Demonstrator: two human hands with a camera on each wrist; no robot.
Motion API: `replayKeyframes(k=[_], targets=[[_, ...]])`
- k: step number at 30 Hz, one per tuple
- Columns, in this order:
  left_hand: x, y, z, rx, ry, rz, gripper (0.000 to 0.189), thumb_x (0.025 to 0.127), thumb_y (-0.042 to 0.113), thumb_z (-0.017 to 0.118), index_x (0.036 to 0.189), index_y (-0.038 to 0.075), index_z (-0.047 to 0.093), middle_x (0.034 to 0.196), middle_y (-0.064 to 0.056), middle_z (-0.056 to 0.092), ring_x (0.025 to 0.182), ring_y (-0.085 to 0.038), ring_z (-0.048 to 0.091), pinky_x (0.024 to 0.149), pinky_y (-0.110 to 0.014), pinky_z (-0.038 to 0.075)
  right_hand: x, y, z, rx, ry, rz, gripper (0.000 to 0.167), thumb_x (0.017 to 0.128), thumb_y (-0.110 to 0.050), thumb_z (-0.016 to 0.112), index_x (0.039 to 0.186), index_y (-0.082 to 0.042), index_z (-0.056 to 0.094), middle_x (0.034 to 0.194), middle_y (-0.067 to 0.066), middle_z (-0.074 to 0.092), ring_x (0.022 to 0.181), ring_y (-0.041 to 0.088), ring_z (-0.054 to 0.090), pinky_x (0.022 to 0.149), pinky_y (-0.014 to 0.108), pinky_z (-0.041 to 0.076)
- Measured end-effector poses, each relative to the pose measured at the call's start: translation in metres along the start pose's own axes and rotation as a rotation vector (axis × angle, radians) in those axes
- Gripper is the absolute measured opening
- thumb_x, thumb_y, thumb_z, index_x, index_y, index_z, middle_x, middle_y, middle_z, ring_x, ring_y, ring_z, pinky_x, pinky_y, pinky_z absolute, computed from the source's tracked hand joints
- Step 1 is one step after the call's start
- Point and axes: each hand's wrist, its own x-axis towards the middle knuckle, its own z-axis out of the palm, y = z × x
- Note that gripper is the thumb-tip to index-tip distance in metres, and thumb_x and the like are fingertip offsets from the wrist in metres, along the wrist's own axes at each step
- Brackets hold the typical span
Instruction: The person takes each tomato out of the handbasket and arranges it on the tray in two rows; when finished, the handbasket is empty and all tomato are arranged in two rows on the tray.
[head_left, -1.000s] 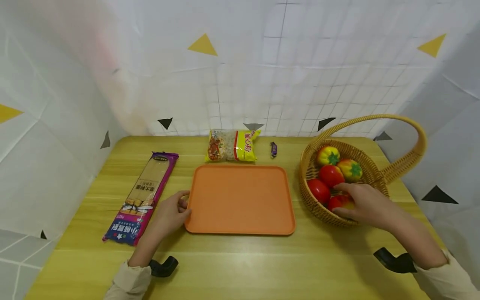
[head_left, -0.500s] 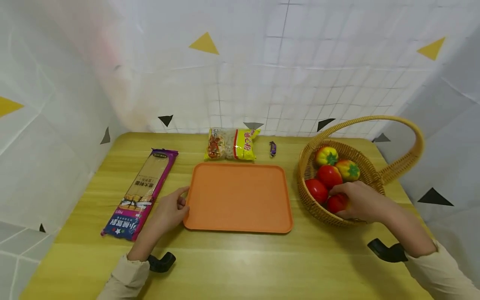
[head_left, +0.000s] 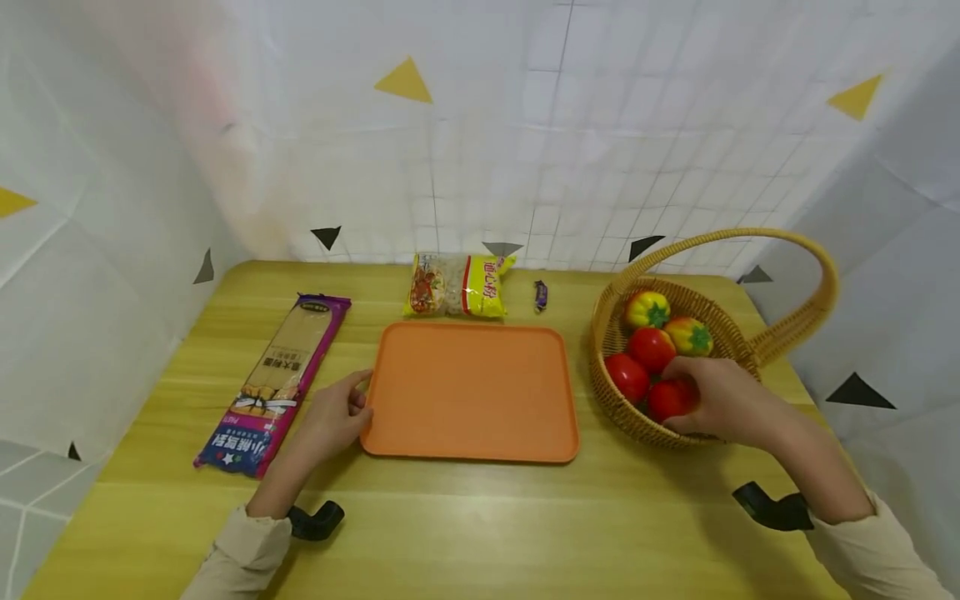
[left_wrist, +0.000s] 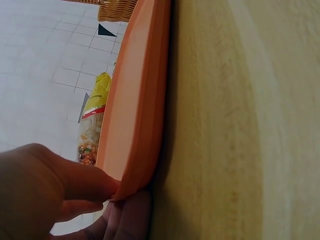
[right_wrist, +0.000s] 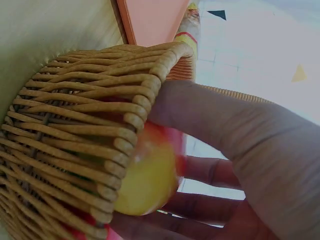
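Observation:
An orange tray (head_left: 472,392) lies on the table in the middle of the head view. My left hand (head_left: 332,422) pinches its left edge, thumb on the rim and fingers below it in the left wrist view. On the right stands a wicker basket (head_left: 622,410) with a tall arched handle. My right hand (head_left: 723,400) reaches inside, thumb and fingers curled round a red-and-yellow apple (right_wrist: 150,177). Beside that apple lie two other red fruits, one a red fruit (head_left: 651,349), and two yellow-red fruits with green caps, such as the yellow-red fruit (head_left: 688,336).
A long spaghetti pack (head_left: 277,383) lies left of the tray. Behind the tray are a yellow pasta bag (head_left: 457,285) and a small purple-wrapped candy (head_left: 541,296). White sheeting (head_left: 480,150) walls the back and sides of the wooden table (head_left: 465,533).
My right hand's fingers have closed round the apple in the basket, which has turned or shifted slightly. The left hand stays on the tray's edge. The head view has shifted slightly.

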Motion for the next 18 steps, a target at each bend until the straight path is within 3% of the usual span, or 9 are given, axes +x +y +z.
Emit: replayKeyframes(k=[3,10,18], targets=[[-0.001,-0.002,-0.001,-0.008,0.006,0.002,0.058,0.091,0.003,0.064,0.146,-0.003,0.046,0.09,-0.008,0.059,0.076,-0.02,0.055,0.066,-0.031,0.05,-0.006,-0.003,-0.003,0.011,0.044,0.023,0.054,0.068,-0.035,0.092,0.107,-0.005,0.068,0.092,0.001,0.066,0.079,0.018,0.059,0.067,0.037,0.049],[-0.001,-0.005,0.004,-0.009,0.035,0.01,0.056,0.09,0.003,0.065,0.144,-0.003,0.049,0.088,-0.007,0.058,0.074,-0.019,0.056,0.068,-0.032,0.051,-0.022,-0.004,-0.002,-0.01,0.15,0.049,0.065,0.071,-0.034,0.091,0.121,-0.001,0.066,0.106,0.017,0.063,0.089,0.03,0.059,0.068,0.043,0.05],[-0.001,-0.005,0.0,-0.014,0.023,0.02,0.058,0.09,0.003,0.066,0.145,-0.003,0.047,0.09,-0.007,0.059,0.077,-0.019,0.056,0.068,-0.031,0.05,-0.026,-0.003,0.013,0.019,0.33,0.031,0.06,0.069,-0.031,0.092,0.117,-0.003,0.068,0.105,0.016,0.061,0.086,0.032,0.059,0.063,0.042,0.048]])
